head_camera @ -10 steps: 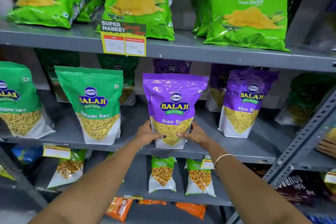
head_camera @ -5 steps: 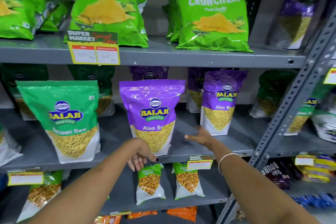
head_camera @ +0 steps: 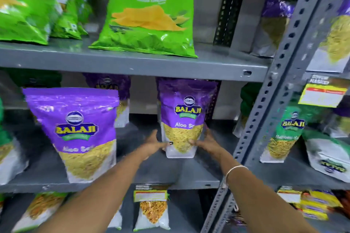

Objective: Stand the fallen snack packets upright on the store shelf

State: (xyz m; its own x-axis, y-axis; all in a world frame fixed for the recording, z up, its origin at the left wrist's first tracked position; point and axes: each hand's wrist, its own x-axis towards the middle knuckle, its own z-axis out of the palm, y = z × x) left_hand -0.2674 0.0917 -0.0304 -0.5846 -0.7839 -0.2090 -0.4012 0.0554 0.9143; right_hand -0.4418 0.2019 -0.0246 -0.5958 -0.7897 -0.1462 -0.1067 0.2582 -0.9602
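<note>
I am standing before a grey metal store rack, looking down at its middle shelf [head_camera: 170,174], with rows of snack bags above, below and off to the right past a slotted upright post [head_camera: 280,85].

Nearest me, my two forearms are reaching in over the shelf's front lip, a thin bangle [head_camera: 234,169] circling my right wrist. My left hand [head_camera: 153,143] is pressing against the lower left edge of a purple Aloo Sev packet [head_camera: 182,117], fingers spread and loosely curved, not closed around anything. My right hand [head_camera: 207,143] is mirroring it on the lower right edge, fingers likewise open and cupping the side. I am bracketing the base from both sides, I judge, so that the gusseted bottom sits flat and the bag cannot tip as I let go.

The packet is standing on the middle shelf, set back from the front lip, its long axis vertical, sealed top upward just under the shelf above, label facing me. It looks square and upright, with perhaps a slight lean I cannot confirm through the blur.

To its left, nearer the lip, a second purple packet [head_camera: 75,130] is standing upright, well apart. Farther back, more purple bags are lined behind both. On the top shelf, a green Crunchem bag [head_camera: 149,19] is leaning backward.
</note>
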